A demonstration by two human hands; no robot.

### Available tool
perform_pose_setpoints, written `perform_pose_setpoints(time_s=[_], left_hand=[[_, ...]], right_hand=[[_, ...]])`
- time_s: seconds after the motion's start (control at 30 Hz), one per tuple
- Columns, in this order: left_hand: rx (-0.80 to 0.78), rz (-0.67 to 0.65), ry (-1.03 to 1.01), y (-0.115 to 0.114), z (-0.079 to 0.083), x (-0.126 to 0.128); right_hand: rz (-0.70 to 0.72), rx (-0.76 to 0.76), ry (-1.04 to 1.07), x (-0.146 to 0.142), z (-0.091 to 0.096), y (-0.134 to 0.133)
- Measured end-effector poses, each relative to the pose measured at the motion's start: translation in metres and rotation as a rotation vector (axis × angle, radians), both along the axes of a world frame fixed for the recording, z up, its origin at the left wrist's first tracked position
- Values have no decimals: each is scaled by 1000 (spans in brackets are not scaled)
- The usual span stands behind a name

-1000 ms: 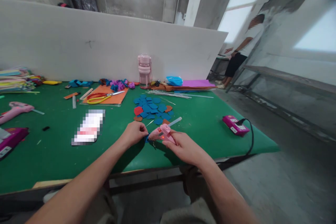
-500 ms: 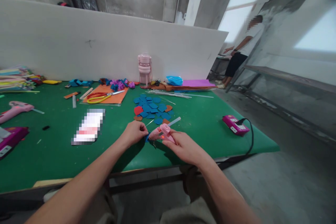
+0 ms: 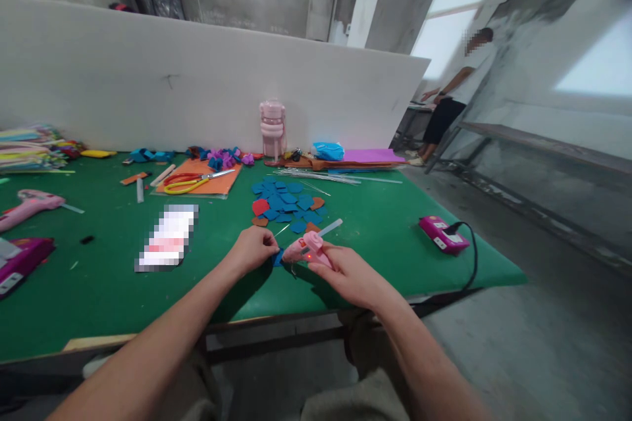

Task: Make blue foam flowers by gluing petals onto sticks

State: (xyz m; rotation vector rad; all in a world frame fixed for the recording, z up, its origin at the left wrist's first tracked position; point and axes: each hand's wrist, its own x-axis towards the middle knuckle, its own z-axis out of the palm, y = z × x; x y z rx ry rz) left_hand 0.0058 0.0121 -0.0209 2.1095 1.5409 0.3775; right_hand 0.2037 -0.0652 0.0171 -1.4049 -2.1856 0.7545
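Note:
My right hand [image 3: 345, 271] grips a pink glue gun [image 3: 307, 248] with a red light on its side and a clear glue stick poking out at the back. Its nozzle points left at a small blue felt piece [image 3: 277, 257] that my left hand [image 3: 253, 248] pinches just above the green table [image 3: 99, 289]. Both hands work near the table's front edge. Just beyond them lies a pile of blue and red felt pieces [image 3: 286, 205].
Scissors [image 3: 190, 181] rest on an orange sheet [image 3: 217, 185]; a pink bottle [image 3: 272, 131] stands by the white partition. A second pink glue gun [image 3: 29, 204] lies far left, a magenta box with a black cable [image 3: 441, 235] at right. A person [image 3: 451, 102] stands far right.
The glue gun and my right hand have shifted slightly right and down; the blue piece shows a little more between the hands. Everything else is as before.

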Motion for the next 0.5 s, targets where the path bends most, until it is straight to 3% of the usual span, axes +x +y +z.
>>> perform_pose_setpoints(time_s=[0.5], left_hand=[[-3,3,-5,0,0,0]], right_hand=[[-14,-15,12,4,1,0]])
